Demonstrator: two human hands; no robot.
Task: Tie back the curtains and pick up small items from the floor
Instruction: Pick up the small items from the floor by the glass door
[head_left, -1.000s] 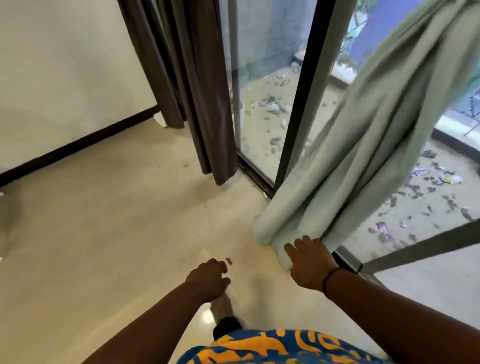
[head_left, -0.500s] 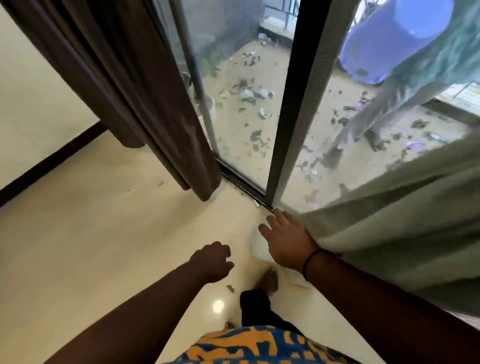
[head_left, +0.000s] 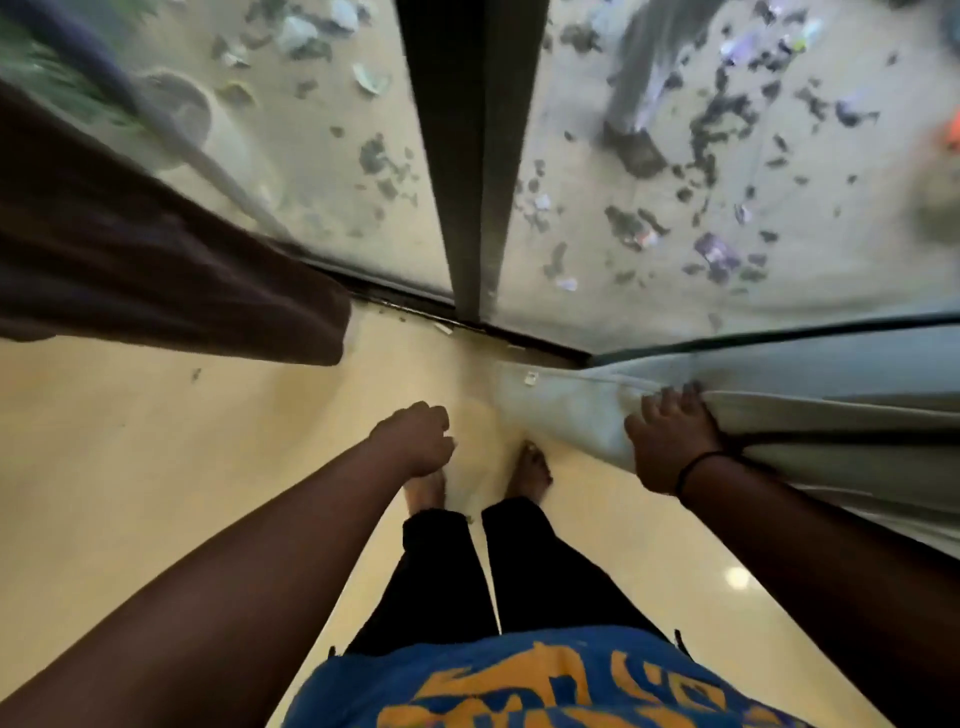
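Right hand (head_left: 670, 441) clamps its curled fingers over the bunched edge of the pale green curtain (head_left: 810, 415), which stretches off to the right above the cream floor (head_left: 130, 467) beside the dark door frame (head_left: 467, 156). Left hand (head_left: 415, 441) hangs over the bare feet, fingers curled into a loose fist with nothing seen in it. Brown curtain (head_left: 156, 270) hangs at the left, and a small scrap (head_left: 196, 373) lies on the floor below it.
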